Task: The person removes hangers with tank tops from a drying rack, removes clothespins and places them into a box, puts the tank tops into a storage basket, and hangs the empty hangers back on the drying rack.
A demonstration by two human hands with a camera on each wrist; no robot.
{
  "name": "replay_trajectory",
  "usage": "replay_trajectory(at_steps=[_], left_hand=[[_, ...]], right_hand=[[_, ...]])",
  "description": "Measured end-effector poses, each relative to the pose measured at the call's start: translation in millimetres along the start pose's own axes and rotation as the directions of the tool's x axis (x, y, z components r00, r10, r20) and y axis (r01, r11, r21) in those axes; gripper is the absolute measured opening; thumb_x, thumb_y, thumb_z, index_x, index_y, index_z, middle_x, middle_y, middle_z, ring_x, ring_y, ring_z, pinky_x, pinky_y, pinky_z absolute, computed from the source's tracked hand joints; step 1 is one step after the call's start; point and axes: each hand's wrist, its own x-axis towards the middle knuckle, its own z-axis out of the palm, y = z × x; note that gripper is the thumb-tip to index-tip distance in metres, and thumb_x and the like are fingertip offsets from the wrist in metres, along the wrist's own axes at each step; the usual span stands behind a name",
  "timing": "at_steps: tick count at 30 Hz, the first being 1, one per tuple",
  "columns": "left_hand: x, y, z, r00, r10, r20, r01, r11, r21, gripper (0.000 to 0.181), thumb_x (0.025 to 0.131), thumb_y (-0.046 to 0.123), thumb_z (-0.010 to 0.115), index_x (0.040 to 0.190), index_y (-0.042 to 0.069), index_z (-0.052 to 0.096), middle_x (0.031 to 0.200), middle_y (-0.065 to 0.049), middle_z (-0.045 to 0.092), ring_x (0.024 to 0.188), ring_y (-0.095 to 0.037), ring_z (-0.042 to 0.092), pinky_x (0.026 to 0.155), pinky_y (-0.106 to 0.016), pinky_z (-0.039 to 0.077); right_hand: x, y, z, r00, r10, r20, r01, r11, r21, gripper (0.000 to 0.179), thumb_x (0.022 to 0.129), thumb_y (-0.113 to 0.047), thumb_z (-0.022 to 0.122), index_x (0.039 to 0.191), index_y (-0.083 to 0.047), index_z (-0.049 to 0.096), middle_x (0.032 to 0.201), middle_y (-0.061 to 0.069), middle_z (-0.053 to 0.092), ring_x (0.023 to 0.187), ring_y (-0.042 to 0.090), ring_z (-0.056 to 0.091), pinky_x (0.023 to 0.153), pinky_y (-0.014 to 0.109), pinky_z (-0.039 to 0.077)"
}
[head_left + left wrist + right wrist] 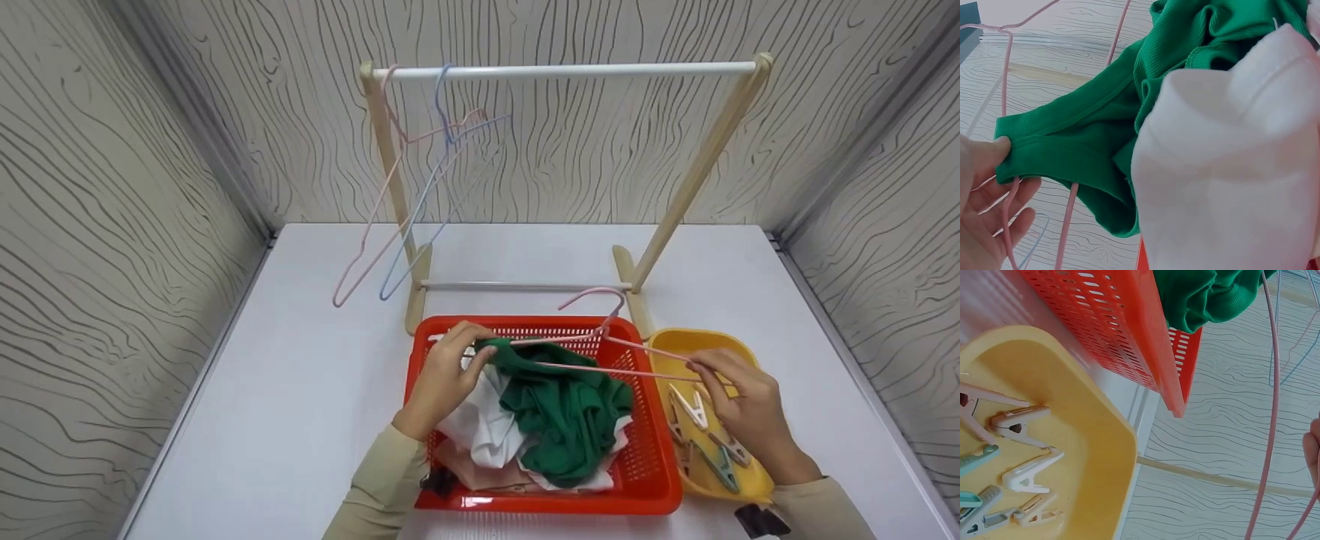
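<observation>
A green ribbed garment lies bunched over the laundry in a red basket. My left hand pinches its narrow strap-like edge between thumb and fingers. A pink wire hanger runs through the garment; in the left wrist view its wire passes behind the green fabric. The hanger's right end is pinched by my right hand, above the yellow tray. Its hook points up toward the rack. White cloth lies beside the green garment and blocks much of the left wrist view.
Behind the basket stands a wooden rack with a white rail. A pink hanger and a blue hanger hang at its left end. To the right, a yellow tray holds several clothespins.
</observation>
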Motion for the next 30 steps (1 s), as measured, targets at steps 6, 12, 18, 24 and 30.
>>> replay_trajectory(at_steps=[6, 12, 18, 24, 30], left_hand=[[1.1, -3.5, -2.4, 0.999, -0.014, -0.036, 0.014, 1.000, -0.015, 0.014, 0.094, 0.017, 0.060, 0.106, 0.010, 0.063, 0.103, -0.006, 0.067, 0.098, -0.017, 0.066, 0.090, -0.031, 0.057], [3.4, -7.7, -4.1, 0.996, -0.034, -0.084, 0.037, 0.999, 0.027, 0.014, 0.096, 0.015, 0.058, 0.105, 0.007, 0.063, 0.101, -0.007, 0.066, 0.094, -0.017, 0.065, 0.089, -0.030, 0.057], [3.2, -11.8, -1.7, 0.990, -0.026, -0.136, 0.036, 0.997, 0.069, 0.014, 0.094, 0.013, 0.059, 0.106, 0.005, 0.063, 0.099, -0.009, 0.066, 0.093, -0.017, 0.065, 0.089, -0.032, 0.057], [4.3, -15.1, -1.3, 0.986, -0.013, -0.165, 0.030, 0.994, 0.105, 0.014, 0.094, 0.011, 0.059, 0.105, 0.004, 0.063, 0.097, -0.010, 0.067, 0.091, -0.018, 0.066, 0.084, -0.033, 0.058], [6.9, -16.9, -2.9, 0.986, -0.017, -0.166, 0.039, 0.991, 0.130, 0.013, 0.094, 0.010, 0.059, 0.104, 0.003, 0.064, 0.098, -0.010, 0.068, 0.090, -0.019, 0.067, 0.084, -0.031, 0.058]], right_hand=[[0.2, 1, -8, 0.999, 0.021, -0.024, -0.022, 0.999, -0.030, 0.019, 0.078, 0.017, 0.067, 0.095, 0.008, 0.069, 0.087, 0.014, 0.068, 0.099, -0.018, 0.055, 0.086, -0.001, 0.044], [-0.6, 8, -18, 0.997, 0.035, -0.069, -0.038, 0.998, -0.041, 0.030, 0.070, 0.026, 0.066, 0.094, 0.009, 0.070, 0.088, 0.006, 0.068, 0.096, -0.016, 0.057, 0.082, -0.002, 0.044], [-1.7, 12, -26, 0.994, -0.005, -0.107, 0.001, 0.999, -0.039, 0.022, 0.073, 0.024, 0.065, 0.091, 0.012, 0.069, 0.086, 0.005, 0.068, 0.096, -0.016, 0.058, 0.080, -0.002, 0.045], [-1.1, 14, -37, 0.991, -0.005, -0.135, -0.001, 0.999, -0.044, 0.009, 0.081, 0.013, 0.065, 0.089, 0.014, 0.068, 0.093, -0.009, 0.068, 0.096, -0.017, 0.058, 0.080, -0.002, 0.045], [-0.2, 16, -50, 0.988, -0.006, -0.157, -0.010, 0.995, -0.099, 0.008, 0.083, 0.011, 0.065, 0.090, 0.012, 0.070, 0.095, -0.016, 0.066, 0.093, -0.017, 0.057, 0.082, -0.003, 0.043]])
